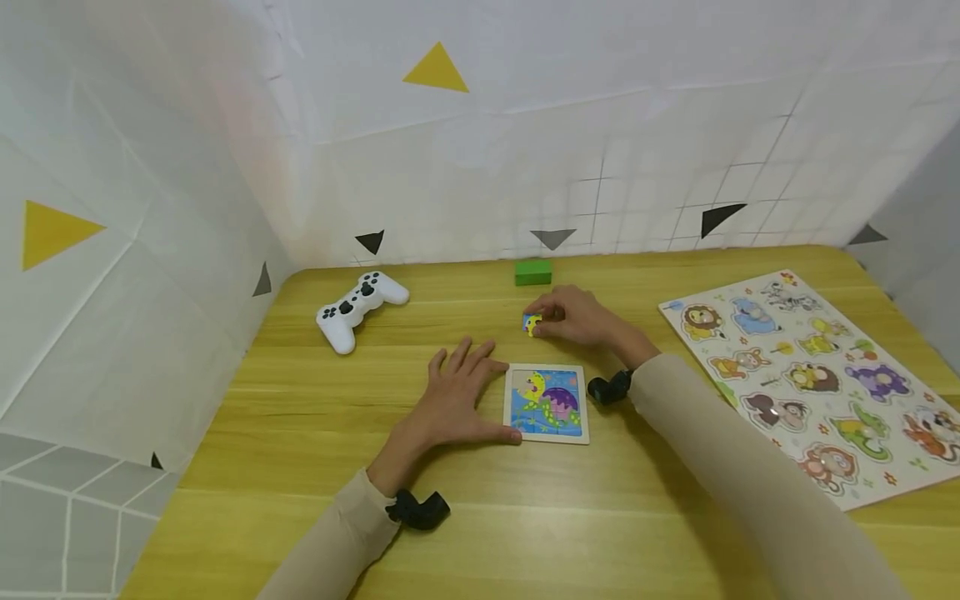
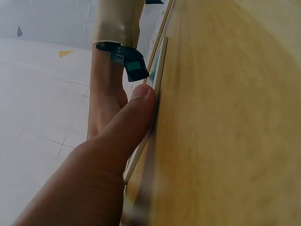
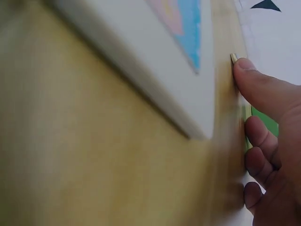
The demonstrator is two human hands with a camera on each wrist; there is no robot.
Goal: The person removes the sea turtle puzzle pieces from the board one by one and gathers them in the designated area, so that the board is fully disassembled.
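A small square jigsaw puzzle in a pale wooden frame lies on the table, showing a yellow and purple turtle on blue. Bare wood shows in its upper left corner. My left hand rests with fingers spread, its thumb and index fingertip right at the frame's left side; the left wrist view shows the thumb along the frame's edge. Beyond the frame, my right hand pinches a blue and yellow puzzle piece between thumb and fingers. In the right wrist view, that piece appears edge-on by the thumb tip.
Behind the right hand stands a green block. A white game controller lies at the back left. On the right is a large animal puzzle board. White sheeting closes off the table's back and sides.
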